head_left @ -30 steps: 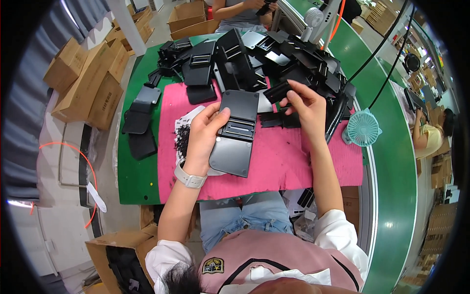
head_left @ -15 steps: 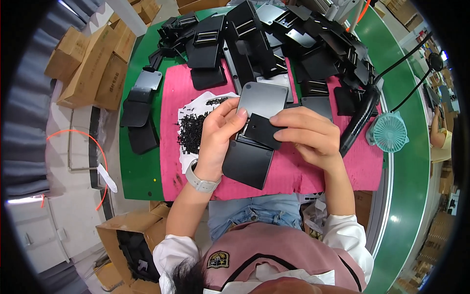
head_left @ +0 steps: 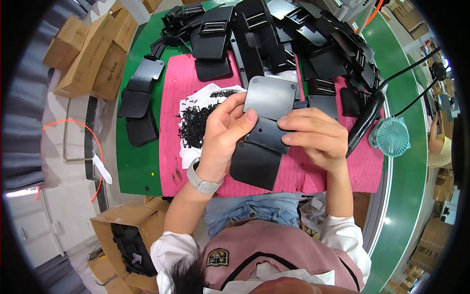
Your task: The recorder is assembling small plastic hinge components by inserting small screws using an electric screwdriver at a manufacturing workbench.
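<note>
Above the pink mat I hold a black plastic bracket [head_left: 257,164] with two flat plates, one greyish and shiny at the far end, one dark at the near end. My left hand [head_left: 227,127] grips its left side, thumb on top near the middle. Across the middle lies a small black cover plate [head_left: 267,134] with a hole in it. The fingertips of my right hand [head_left: 318,134] pinch the right edge of this cover plate, which sits flat over the bracket's middle. A heap of small black screws [head_left: 196,125] lies on white paper beside my left hand.
Many black brackets [head_left: 323,59] are piled along the far side of the green table [head_left: 134,171]. A thick black cable-like arm [head_left: 366,120] and a teal fan [head_left: 392,137] stand at the right. An open carton [head_left: 110,223] is at the lower left.
The cover plate has gone from tilted to lying flatter over the bracket's middle. Both hands and the bracket have shifted slightly right in view.
</note>
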The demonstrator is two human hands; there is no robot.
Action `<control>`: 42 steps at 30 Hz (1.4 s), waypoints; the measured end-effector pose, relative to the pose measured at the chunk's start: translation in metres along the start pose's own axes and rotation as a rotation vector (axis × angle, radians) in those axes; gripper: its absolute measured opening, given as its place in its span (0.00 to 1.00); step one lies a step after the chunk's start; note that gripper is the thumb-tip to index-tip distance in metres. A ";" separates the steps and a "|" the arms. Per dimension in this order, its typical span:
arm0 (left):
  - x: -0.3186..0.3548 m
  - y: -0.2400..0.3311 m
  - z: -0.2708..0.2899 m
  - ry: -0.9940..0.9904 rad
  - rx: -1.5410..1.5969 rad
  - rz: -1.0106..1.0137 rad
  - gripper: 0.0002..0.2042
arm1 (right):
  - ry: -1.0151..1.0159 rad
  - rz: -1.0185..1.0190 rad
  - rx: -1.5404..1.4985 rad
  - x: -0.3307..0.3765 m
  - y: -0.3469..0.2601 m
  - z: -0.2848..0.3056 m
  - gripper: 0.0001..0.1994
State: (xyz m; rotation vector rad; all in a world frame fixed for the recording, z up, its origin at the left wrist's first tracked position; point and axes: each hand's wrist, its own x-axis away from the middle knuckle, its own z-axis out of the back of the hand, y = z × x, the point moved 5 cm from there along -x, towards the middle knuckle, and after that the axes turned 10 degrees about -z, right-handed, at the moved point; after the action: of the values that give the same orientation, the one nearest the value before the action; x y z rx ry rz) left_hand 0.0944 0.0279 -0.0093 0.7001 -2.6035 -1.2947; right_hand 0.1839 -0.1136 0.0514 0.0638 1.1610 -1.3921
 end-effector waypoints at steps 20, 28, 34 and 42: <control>0.002 -0.023 -0.010 -0.284 -0.305 -0.057 0.27 | 0.042 -0.313 0.196 0.036 -0.012 -0.014 0.15; 0.033 0.007 -0.021 -0.328 -1.144 -0.568 0.23 | 0.037 -0.217 0.311 0.059 -0.033 -0.013 0.15; 0.026 0.056 0.022 -0.001 -2.027 -0.570 0.10 | -0.125 -0.335 0.190 0.070 -0.025 -0.008 0.13; 0.013 0.052 0.033 0.074 -1.843 -0.725 0.04 | 0.421 -0.563 0.683 0.084 -0.017 0.068 0.11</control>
State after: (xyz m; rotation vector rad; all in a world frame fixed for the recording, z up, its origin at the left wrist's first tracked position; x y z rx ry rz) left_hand 0.0543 0.0725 0.0098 1.0195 -0.1930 -2.7142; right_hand 0.1905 -0.2223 0.0399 0.5732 1.0213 -2.3173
